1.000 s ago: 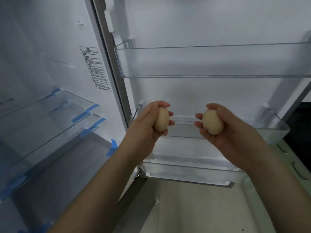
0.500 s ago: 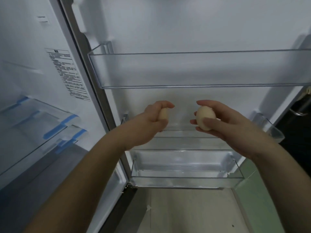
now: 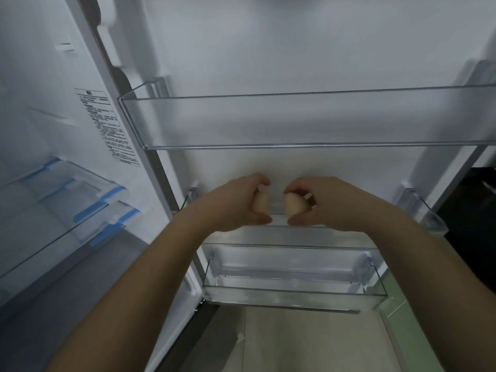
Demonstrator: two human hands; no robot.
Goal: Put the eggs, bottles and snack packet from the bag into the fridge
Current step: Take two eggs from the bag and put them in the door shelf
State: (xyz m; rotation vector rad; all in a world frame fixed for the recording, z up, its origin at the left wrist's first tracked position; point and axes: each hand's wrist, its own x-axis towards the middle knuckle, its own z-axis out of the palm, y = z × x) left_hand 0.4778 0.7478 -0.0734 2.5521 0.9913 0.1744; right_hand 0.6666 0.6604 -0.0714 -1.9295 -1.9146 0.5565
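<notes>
Two pale eggs sit side by side, close but with a narrow gap between them, in front of the open fridge door. The left egg is gripped by the left hand, its fingers curled over the top and its thumb beneath. The right egg is held the same way by the right hand. Compared with half a second ago, the hands have drawn nearer to each other and reached further in, so the eggs now hang low over the middle door bin, at about the level of its clear front rim; whether they touch the bin cannot be told. The palms have also turned more downward, hiding more of each egg than before.

Above them, the upper door bin spans the fridge door, and the lower door bin sits beneath the hands. The view has shifted slightly, showing more of the lower bin. To the left, glass shelves with blue tape strips lie inside the fridge, and a printed label is stuck on its inner wall.
</notes>
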